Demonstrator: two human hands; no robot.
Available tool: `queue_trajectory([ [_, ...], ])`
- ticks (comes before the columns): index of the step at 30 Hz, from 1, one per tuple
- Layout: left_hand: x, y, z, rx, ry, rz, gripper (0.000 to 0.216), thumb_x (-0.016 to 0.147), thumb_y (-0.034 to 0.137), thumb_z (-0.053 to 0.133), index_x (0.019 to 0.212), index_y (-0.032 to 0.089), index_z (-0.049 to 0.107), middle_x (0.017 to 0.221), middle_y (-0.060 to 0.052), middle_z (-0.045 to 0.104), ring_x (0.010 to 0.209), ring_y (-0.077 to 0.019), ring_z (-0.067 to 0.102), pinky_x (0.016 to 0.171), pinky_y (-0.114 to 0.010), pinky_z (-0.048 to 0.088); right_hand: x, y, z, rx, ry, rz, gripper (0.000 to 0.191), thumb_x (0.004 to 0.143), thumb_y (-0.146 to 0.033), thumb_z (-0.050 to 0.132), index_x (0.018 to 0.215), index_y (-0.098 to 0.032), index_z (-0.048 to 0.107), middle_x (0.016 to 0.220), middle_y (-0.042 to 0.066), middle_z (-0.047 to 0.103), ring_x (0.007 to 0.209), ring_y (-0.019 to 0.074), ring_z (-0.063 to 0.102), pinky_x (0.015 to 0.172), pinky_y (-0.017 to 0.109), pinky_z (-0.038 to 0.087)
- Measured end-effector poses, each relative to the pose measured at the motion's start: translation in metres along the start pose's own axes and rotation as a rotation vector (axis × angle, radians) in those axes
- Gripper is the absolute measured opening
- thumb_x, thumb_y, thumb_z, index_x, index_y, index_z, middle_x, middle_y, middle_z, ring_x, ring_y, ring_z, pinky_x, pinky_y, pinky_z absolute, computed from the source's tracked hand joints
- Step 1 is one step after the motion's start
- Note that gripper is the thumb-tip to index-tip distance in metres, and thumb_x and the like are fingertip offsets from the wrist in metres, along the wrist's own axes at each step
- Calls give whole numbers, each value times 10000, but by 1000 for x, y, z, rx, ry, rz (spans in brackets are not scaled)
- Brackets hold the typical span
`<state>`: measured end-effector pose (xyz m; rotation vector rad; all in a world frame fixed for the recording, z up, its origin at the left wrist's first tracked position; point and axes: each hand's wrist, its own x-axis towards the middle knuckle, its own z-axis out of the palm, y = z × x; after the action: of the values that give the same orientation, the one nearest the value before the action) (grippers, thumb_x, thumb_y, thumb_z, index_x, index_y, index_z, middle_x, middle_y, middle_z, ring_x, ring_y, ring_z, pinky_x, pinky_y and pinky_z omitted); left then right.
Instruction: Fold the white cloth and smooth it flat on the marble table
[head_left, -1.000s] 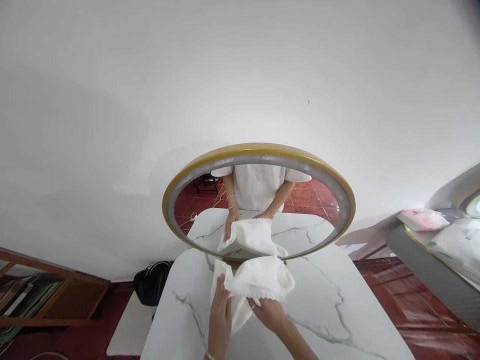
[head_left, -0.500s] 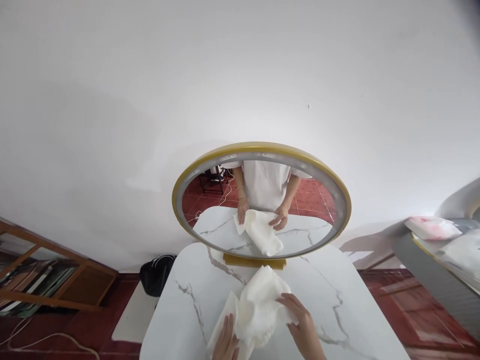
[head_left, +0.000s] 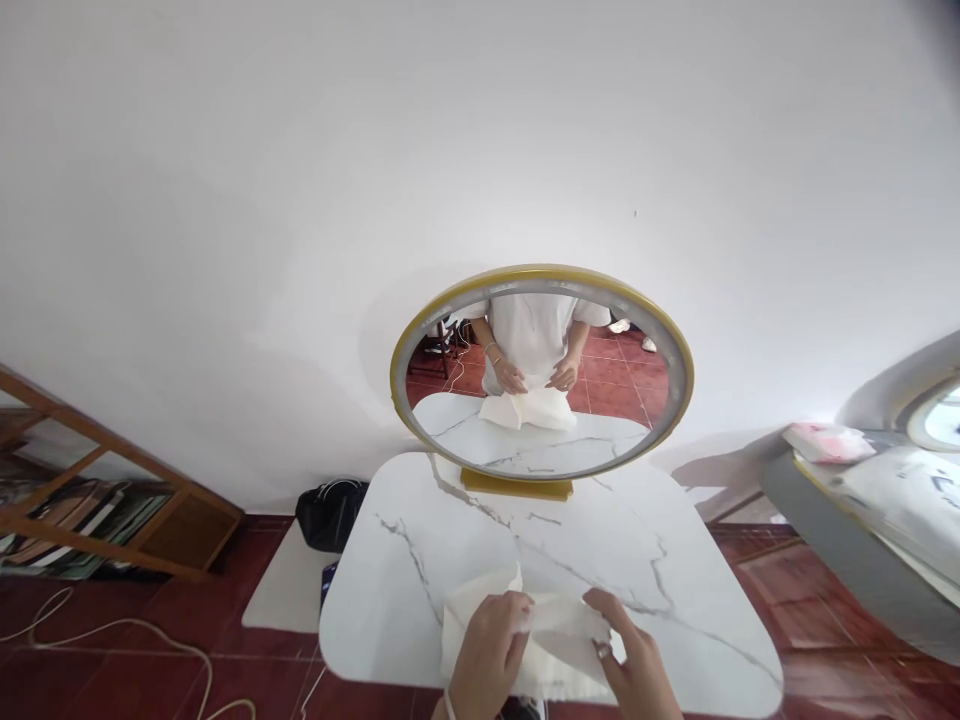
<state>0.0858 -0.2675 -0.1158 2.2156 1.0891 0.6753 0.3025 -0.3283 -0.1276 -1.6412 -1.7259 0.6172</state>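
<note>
A white cloth (head_left: 562, 650) is seen at the near edge of the marbled bench (head_left: 382, 620); its folds are gripped by the left hand (head_left: 491, 645) and right hand (head_left: 634, 655), fingers bent; a gold-rimmed mirror (head_left: 540, 385) is stood beyond.

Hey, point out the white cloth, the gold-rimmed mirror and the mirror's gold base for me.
White cloth (head_left: 551, 670): head view, on the lower part showing between the hands.
Gold-rimmed mirror (head_left: 541, 372): head view, mid-glass.
Gold base (head_left: 516, 485): head view, middle of its front.
</note>
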Motion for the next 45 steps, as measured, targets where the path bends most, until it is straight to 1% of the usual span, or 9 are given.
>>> queue_trajectory([
  [3, -11, 2, 0, -20, -98, 18, 227, 874, 98, 384, 983, 229, 534, 969, -37, 666, 858, -193, 616, 785, -333, 509, -11, -4, 8, 24, 85, 119, 409, 752, -129, 389, 1113, -212, 563, 1032, 73, 693, 888, 168, 671, 732, 232, 531],
  [6, -19, 2, 1, -59, -170, 9, 261, 820, 54, 418, 962, 225, 554, 968, -25, 667, 860, -186, 615, 795, -314, 490, -17, -14, 10, 11, 9, 161, 387, 680, -116, 393, 986, -220, 606, 952, 52, 697, 788, 165, 655, 737, 251, 522],
  [10, -24, 4, -2, -120, -216, 19, 314, 821, 48, 430, 1015, 234, 593, 1025, -8, 679, 921, -171, 623, 848, -301, 476, -26, -23, 9, 33, -50, 216, 522, 609, -113, 404, 1055, -236, 645, 1070, 56, 696, 969, 207, 649, 847, 290, 506],
  [14, -21, 6, -7, -95, -193, 99, 313, 887, 92, 402, 1048, 241, 624, 1076, -18, 663, 968, -164, 619, 870, -295, 478, -32, -22, 6, 10, -37, 271, 467, 612, -134, 414, 977, -226, 691, 1040, 67, 712, 989, 223, 653, 891, 308, 490],
  [20, -19, 10, -9, 7, -274, 220, 277, 936, 163, 402, 1088, 215, 627, 1062, -37, 648, 963, -160, 610, 835, -281, 485, -26, -31, -23, 10, -164, 321, 335, 784, -364, 460, 859, -190, 737, 873, 94, 734, 824, 255, 669, 745, 328, 520],
  [26, -26, -3, -24, 189, -434, 167, 163, 900, 278, 534, 943, 193, 666, 909, -28, 669, 881, -175, 614, 843, -333, 432, -26, -53, -53, 35, -175, 273, 379, 826, -505, 498, 881, -217, 738, 966, 77, 734, 863, 245, 667, 783, 324, 519],
  [32, -27, -28, -59, 225, -297, 99, 210, 885, 376, 583, 819, 205, 685, 911, -13, 694, 970, -199, 570, 993, -463, 300, -25, -51, -62, 16, 83, 324, 318, 726, -534, 633, 810, -249, 747, 919, 51, 744, 892, 265, 684, 801, 328, 541],
  [38, -32, -51, -93, 277, -153, -5, 295, 939, 393, 487, 808, 211, 679, 925, -35, 706, 1002, -230, 552, 970, -528, 303, -24, -44, -63, 75, 220, 321, 368, 720, -551, 657, 850, -216, 735, 926, 80, 742, 921, 283, 678, 811, 353, 538],
  [45, -28, -69, -131, -9, -58, -29, 331, 928, 445, 473, 777, 207, 646, 920, -34, 698, 875, -185, 643, 817, -340, 498, -14, -56, -73, 129, 226, 331, 409, 728, -586, 668, 869, -205, 724, 921, 79, 731, 878, 241, 662, 775, 311, 528],
])
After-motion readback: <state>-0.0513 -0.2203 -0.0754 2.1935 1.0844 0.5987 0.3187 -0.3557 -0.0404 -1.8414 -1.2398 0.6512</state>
